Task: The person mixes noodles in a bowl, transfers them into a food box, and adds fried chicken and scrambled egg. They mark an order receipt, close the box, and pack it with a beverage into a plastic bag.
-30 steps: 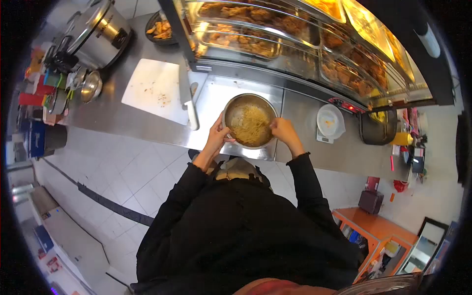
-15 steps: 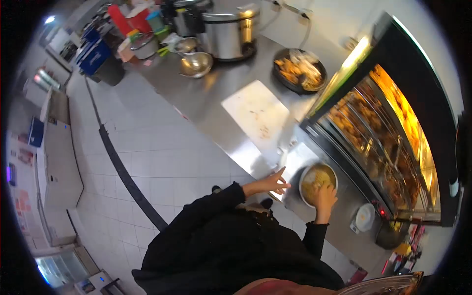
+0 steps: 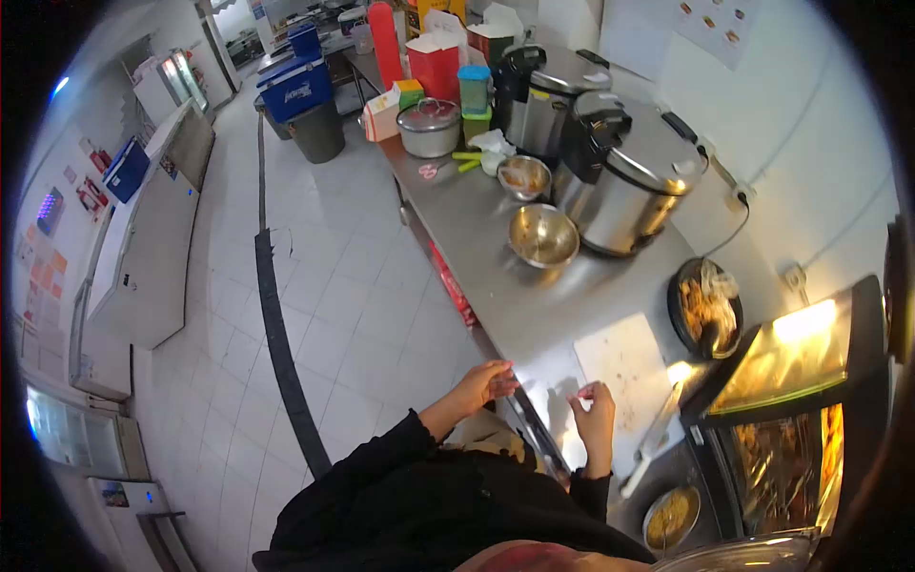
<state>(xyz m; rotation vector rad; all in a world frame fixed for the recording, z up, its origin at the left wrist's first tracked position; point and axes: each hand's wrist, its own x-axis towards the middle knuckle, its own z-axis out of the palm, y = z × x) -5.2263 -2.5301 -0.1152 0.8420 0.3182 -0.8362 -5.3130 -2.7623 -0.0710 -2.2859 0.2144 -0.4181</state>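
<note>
My left hand point(image 3: 484, 384) is raised at the counter's front edge, fingers apart, holding nothing. My right hand point(image 3: 595, 412) is over the counter beside the white cutting board point(image 3: 624, 367), its fingers curled; whether something small is between them cannot be made out. A knife point(image 3: 653, 434) with a white handle lies along the board's right side. The metal bowl of shredded food point(image 3: 671, 518) stands at the lower right, below my right hand and touched by neither hand. Crumbs dot the board.
Two large steel cookers point(image 3: 629, 181) stand at the back of the counter point(image 3: 486, 276), with small metal bowls point(image 3: 543, 235) before them. A black bowl of food point(image 3: 705, 307) sits near the heated display case point(image 3: 782, 429). Blue coolers point(image 3: 295, 91) and a bin point(image 3: 316, 132) are farther off.
The view has swung left along the counter. Both hands have come away from the metal bowl; my left hand let go of its rim and my right hand came out of the food.
</note>
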